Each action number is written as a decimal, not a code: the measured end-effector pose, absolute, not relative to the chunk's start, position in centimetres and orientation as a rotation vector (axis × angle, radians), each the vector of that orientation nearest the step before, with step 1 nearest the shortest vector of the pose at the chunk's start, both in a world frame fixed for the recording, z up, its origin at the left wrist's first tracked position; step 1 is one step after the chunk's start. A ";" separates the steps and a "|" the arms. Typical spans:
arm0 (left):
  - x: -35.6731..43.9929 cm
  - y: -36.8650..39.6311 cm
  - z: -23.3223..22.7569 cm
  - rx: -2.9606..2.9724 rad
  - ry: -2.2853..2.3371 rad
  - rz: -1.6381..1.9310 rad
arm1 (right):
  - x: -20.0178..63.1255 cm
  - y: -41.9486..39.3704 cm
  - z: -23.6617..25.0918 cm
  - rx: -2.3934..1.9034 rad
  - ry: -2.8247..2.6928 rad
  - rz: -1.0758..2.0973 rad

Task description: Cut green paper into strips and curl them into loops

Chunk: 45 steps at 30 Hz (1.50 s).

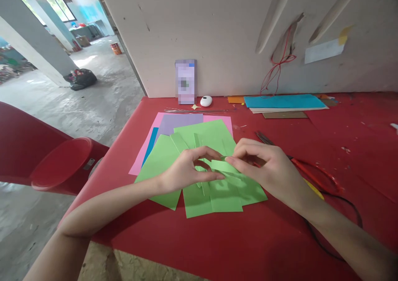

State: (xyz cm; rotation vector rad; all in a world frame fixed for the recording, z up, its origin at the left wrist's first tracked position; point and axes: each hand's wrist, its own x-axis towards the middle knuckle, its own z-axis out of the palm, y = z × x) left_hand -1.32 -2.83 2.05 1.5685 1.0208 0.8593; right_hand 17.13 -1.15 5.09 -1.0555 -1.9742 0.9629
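Between my hands is a small strip of green paper [226, 166], held just above a pile of green paper sheets [199, 204]. My right hand [264, 169] pinches its upper edge between thumb and fingers. My left hand [189, 169] curls around the strip's left side, with thumb and forefinger close to it; the left fingertips are bent near the strip's top corner. Several narrow folded green strips [178, 142] lie on the sheets below. Under the green pile, pink paper [143, 158], lilac paper [180, 124] and a blue strip [150, 146] show.
Red-handled scissors [317, 175] lie to the right, beside a dark cord [357, 214]. Along the back are a phone [185, 81] leaning on the board, a white rounded device [205, 101], thin wires [192, 111] and blue paper [284, 101]. A red stool [62, 164] stands left of the table.
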 end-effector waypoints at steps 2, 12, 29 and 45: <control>-1.3 -2.8 2.2 1.613 1.039 0.834 | 17.1 -1.2 5.2 -1.096 -1.992 1.043; -1.1 -2.8 2.1 1.702 1.049 0.800 | 17.1 -1.3 4.9 -1.083 -1.991 1.348; -1.4 -2.8 2.3 1.666 1.022 0.865 | 17.8 -0.4 4.4 -0.967 -2.094 0.577; -1.4 -3.0 2.5 1.616 1.042 0.825 | 18.9 1.0 4.6 -1.271 -1.926 1.423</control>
